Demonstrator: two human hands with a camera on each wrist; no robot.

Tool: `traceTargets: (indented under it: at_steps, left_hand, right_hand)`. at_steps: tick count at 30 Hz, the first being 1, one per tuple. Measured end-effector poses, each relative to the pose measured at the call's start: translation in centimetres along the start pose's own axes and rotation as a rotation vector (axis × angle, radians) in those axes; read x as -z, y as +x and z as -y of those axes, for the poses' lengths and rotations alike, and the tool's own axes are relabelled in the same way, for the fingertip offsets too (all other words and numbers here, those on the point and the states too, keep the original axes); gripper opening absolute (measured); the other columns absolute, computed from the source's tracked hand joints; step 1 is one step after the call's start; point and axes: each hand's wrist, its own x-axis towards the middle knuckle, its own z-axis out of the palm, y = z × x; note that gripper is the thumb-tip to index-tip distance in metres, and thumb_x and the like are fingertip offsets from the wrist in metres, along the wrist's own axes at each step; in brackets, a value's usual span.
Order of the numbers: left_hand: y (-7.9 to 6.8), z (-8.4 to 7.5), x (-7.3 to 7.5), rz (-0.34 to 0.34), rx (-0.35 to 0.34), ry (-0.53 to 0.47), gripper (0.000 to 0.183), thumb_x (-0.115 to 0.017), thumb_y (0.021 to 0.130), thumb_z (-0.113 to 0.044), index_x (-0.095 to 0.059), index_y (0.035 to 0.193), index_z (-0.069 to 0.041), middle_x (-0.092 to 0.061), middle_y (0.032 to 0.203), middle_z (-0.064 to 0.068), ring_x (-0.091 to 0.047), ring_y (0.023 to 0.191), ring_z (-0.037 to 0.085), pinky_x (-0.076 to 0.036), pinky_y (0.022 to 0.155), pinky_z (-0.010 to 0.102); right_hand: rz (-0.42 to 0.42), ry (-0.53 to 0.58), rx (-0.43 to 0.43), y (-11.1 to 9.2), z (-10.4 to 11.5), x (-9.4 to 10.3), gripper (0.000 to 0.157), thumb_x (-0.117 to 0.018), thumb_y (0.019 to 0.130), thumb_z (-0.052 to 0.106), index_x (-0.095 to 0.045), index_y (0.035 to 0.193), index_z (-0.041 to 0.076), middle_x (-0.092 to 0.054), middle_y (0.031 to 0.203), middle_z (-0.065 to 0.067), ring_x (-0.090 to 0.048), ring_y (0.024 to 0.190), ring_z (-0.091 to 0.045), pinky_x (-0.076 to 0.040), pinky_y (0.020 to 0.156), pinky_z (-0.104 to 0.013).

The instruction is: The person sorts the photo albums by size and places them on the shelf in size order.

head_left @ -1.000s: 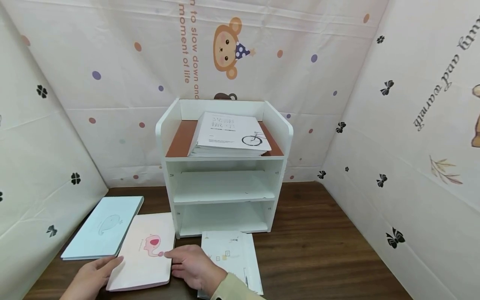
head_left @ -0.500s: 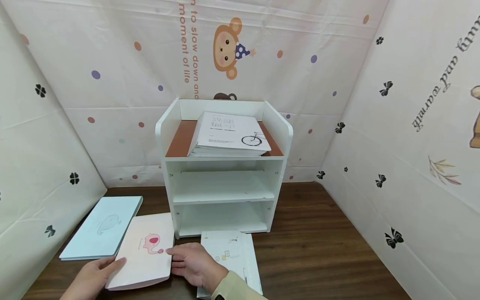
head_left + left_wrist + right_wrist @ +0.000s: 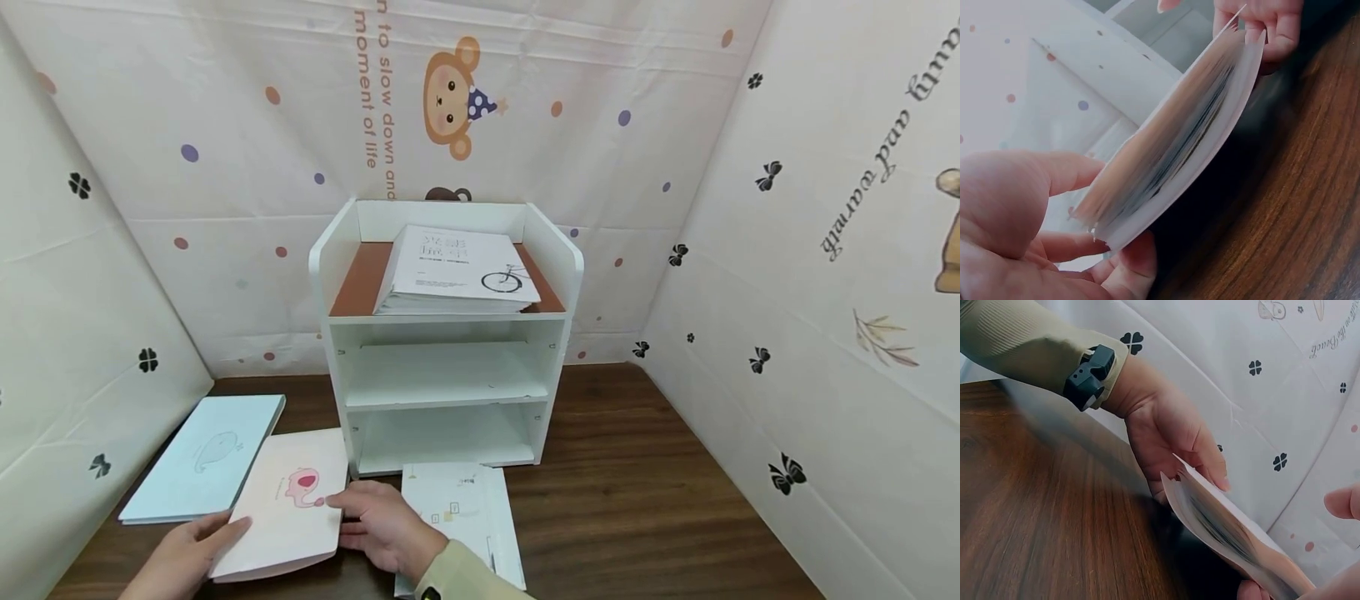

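Observation:
A pale pink notebook (image 3: 288, 500) with a red and pink elephant on its cover spans both hands. My left hand (image 3: 180, 558) grips its left edge, thumb on the cover and fingers underneath. At the opposite edge my right hand (image 3: 390, 529) pinches it, thumb near the elephant's trunk. In the left wrist view the notebook's page edges (image 3: 1166, 150) face the camera, the covers bow, and its near end stands off the table. A light blue notebook (image 3: 202, 458) with a whale drawing lies to the left. Beneath my right forearm lies a white booklet (image 3: 461, 508), partly covered.
A white shelf unit (image 3: 450, 404) stands behind the hands, with two compartments below its brown top board (image 3: 352, 275). On top rests a stack of white books (image 3: 468, 267), bicycle print uppermost. Printed cloth walls (image 3: 247, 200) border the dark wooden table (image 3: 637, 500) on three sides.
My left thumb lies slightly further over the pink notebook's cover, and the notebook's front edge bows more. My right hand keeps its place at the right edge. The view shifts slightly.

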Motion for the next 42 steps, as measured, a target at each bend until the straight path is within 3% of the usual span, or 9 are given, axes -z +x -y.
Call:
traceTargets:
  at_steps: [7, 12, 15, 20, 23, 27, 34, 42]
  left_hand:
    - [0.3, -0.1, -0.6, -0.036, -0.027, 0.02, 0.124, -0.054, 0.085, -0.083, -0.028, 0.149, 0.019, -0.038, 0.143, 0.047, -0.059, 0.109, 0.043, -0.056, 0.091, 0.055]
    - [0.3, 0.0, -0.6, -0.047, 0.003, -0.033, 0.123, -0.054, 0.084, -0.084, -0.026, 0.151, 0.015, -0.036, 0.143, 0.046, -0.058, 0.099, 0.033, -0.057, 0.08, 0.038]
    - [0.1, -0.2, -0.7, -0.052, 0.018, -0.084, 0.123, -0.057, 0.084, -0.083, -0.025, 0.152, 0.014, -0.037, 0.143, 0.045, -0.057, 0.094, 0.028, -0.055, 0.073, 0.032]
    - [-0.1, -0.4, -0.7, -0.055, 0.021, -0.118, 0.121, -0.058, 0.085, -0.081, -0.026, 0.152, 0.015, -0.039, 0.142, 0.044, -0.057, 0.092, 0.025, -0.056, 0.073, 0.031]
    - [0.0, -0.2, -0.6, -0.057, 0.024, -0.113, 0.119, -0.059, 0.086, -0.079, -0.026, 0.152, 0.014, -0.048, 0.131, 0.041, -0.056, 0.09, 0.024, -0.053, 0.069, 0.03]
    - [0.1, 0.0, -0.7, -0.061, 0.035, -0.133, 0.114, -0.062, 0.088, -0.074, -0.026, 0.153, 0.012, -0.059, 0.108, 0.022, -0.056, 0.082, 0.02, -0.046, 0.061, 0.029]
    - [0.1, -0.2, -1.0, -0.048, 0.056, -0.272, 0.121, -0.067, 0.086, -0.072, -0.016, 0.157, 0.011, -0.058, 0.117, 0.029, -0.059, 0.084, 0.017, -0.056, 0.069, 0.03]
    - [-0.2, -0.7, -1.1, -0.074, 0.053, -0.353, 0.116, -0.071, 0.087, -0.065, -0.016, 0.159, 0.008, -0.064, 0.112, 0.02, -0.06, 0.083, 0.015, -0.057, 0.068, 0.026]
  right_hand:
    - [-0.044, 0.006, -0.004, 0.4, -0.1, -0.7, 0.057, -0.072, 0.088, 0.01, -0.05, 0.138, -0.005, -0.07, 0.106, -0.014, -0.07, 0.094, -0.024, -0.061, 0.087, -0.045]
    - [-0.083, 0.033, 0.022, 0.7, -0.6, -1.5, 0.067, -0.073, 0.088, 0.004, -0.041, 0.145, -0.007, -0.073, 0.102, -0.015, -0.073, 0.091, -0.025, -0.062, 0.083, -0.045]
    - [-0.101, 0.055, 0.053, 0.8, -1.0, -1.8, 0.069, -0.072, 0.086, 0.0, -0.041, 0.147, -0.006, -0.073, 0.1, -0.014, -0.073, 0.085, -0.023, -0.062, 0.075, -0.038]
    - [-0.116, 0.083, 0.088, 1.0, -1.5, -2.1, 0.071, -0.071, 0.083, -0.004, -0.041, 0.148, -0.006, -0.071, 0.102, -0.011, -0.073, 0.08, -0.02, -0.061, 0.068, -0.032]
    - [-0.131, 0.082, 0.101, 1.0, -1.7, -2.2, 0.071, -0.071, 0.083, -0.006, -0.042, 0.148, -0.007, -0.07, 0.104, -0.011, -0.073, 0.079, -0.02, -0.063, 0.067, -0.033]
    - [-0.157, 0.084, 0.112, 0.9, -2.0, -2.4, 0.067, -0.072, 0.084, -0.007, -0.045, 0.146, -0.004, -0.063, 0.106, -0.013, -0.072, 0.078, -0.021, -0.064, 0.069, -0.036]
    - [-0.192, 0.097, 0.112, 0.9, -2.1, -2.7, 0.063, -0.074, 0.088, -0.001, -0.048, 0.145, -0.003, -0.06, 0.108, -0.013, -0.073, 0.082, -0.024, -0.065, 0.074, -0.041]
    - [-0.218, 0.094, 0.108, 1.1, -2.1, -2.9, 0.062, -0.074, 0.087, -0.005, -0.05, 0.144, -0.002, -0.065, 0.105, -0.013, -0.074, 0.084, -0.026, -0.065, 0.074, -0.045]
